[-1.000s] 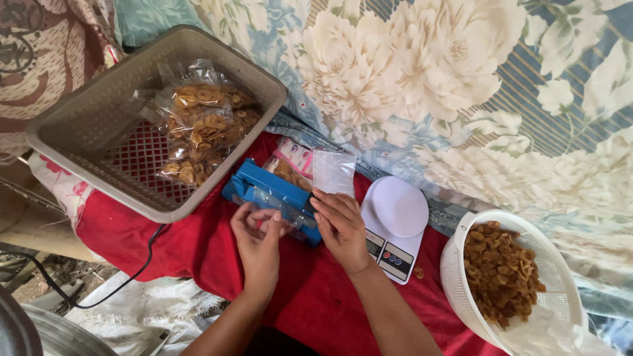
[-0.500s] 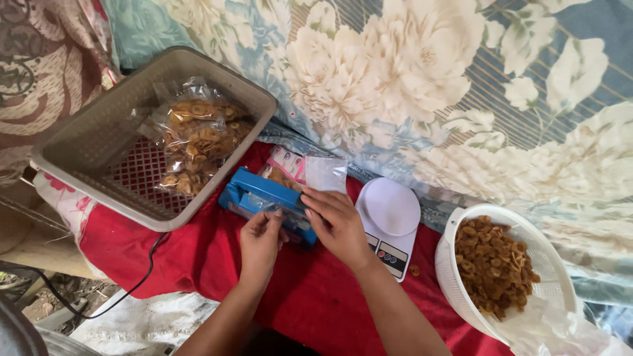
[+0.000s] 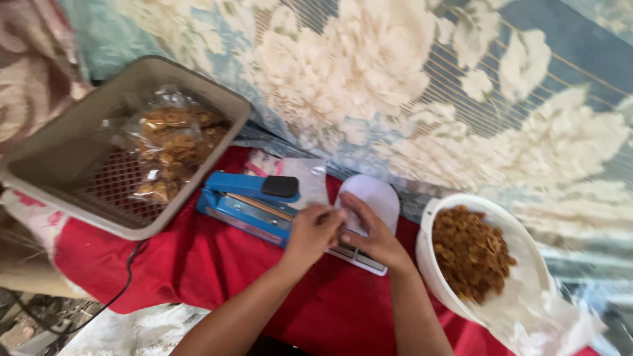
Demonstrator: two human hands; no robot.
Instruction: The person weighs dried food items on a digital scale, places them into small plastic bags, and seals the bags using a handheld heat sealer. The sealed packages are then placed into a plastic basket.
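My left hand (image 3: 315, 232) and my right hand (image 3: 370, 236) meet fingertip to fingertip over the near edge of a white digital scale (image 3: 376, 195). Both hands have curled fingers, and whether something thin is pinched between them is hidden. Just left of my left hand lies a blue heat sealer (image 3: 245, 200) with a black knob, its arm raised. Clear plastic bags (image 3: 300, 175) lie flat behind the sealer. A white bowl (image 3: 427, 258) to the right of my right hand holds brown fried snack pieces (image 3: 471, 252).
A beige plastic basket (image 3: 86, 214) at the left holds several sealed bags of the same snack (image 3: 173, 140). Everything rests on a red cloth (image 3: 198, 267). A black cord (image 3: 125, 287) runs off the cloth's left side. Floral fabric (image 3: 409, 72) fills the background.
Both hands have left the sealer and moved right, meeting over the scale. The sealer's arm now stands open. The camera view has shifted closer and to the right.
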